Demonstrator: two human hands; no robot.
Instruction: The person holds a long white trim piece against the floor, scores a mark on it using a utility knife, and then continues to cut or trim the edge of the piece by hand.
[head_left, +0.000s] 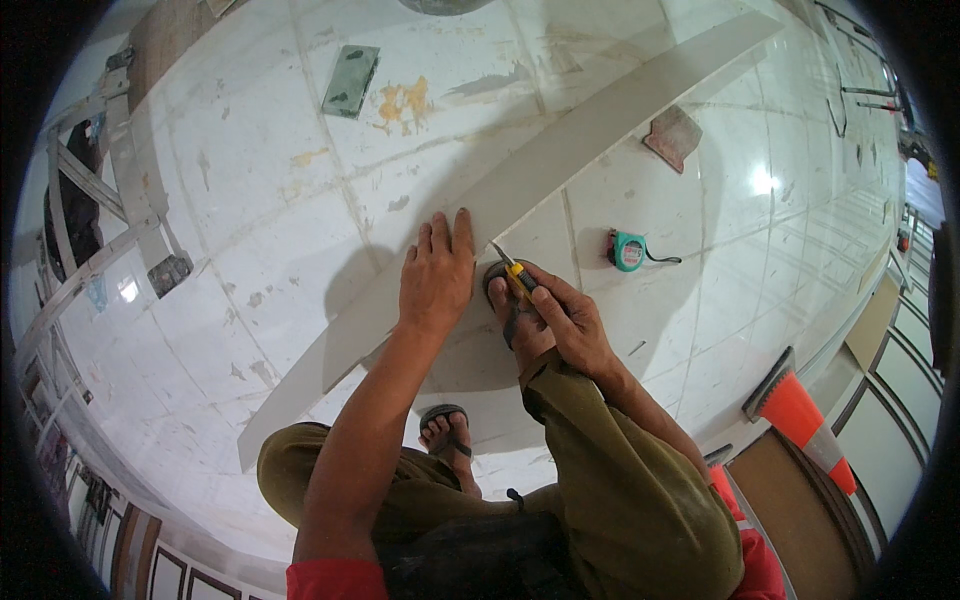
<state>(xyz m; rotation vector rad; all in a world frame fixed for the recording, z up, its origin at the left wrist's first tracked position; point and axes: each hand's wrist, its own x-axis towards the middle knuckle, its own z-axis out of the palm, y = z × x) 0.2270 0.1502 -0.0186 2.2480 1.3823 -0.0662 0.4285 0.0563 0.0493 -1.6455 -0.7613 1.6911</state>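
Note:
My left hand [436, 275] lies with fingers out flat on a long grey board [600, 125] that runs diagonally from lower left to upper right. Just right of it, my right hand [568, 322] grips a yellow and black utility knife [518, 276], whose blade points at the board's near edge. Below the knife is my sandalled right foot [500, 298]; my left foot [440, 430] is lower down. A teal tape measure [628, 252] with a black strap rests on the tiles to the right of my right hand.
A green flat piece [350, 80] lies beyond the board, a reddish flat piece [672, 138] near its right side. Metal framing [90, 180] stands at the left, an orange traffic cone [798, 410] lies at the right, and leaning panels [880, 420] line the right edge.

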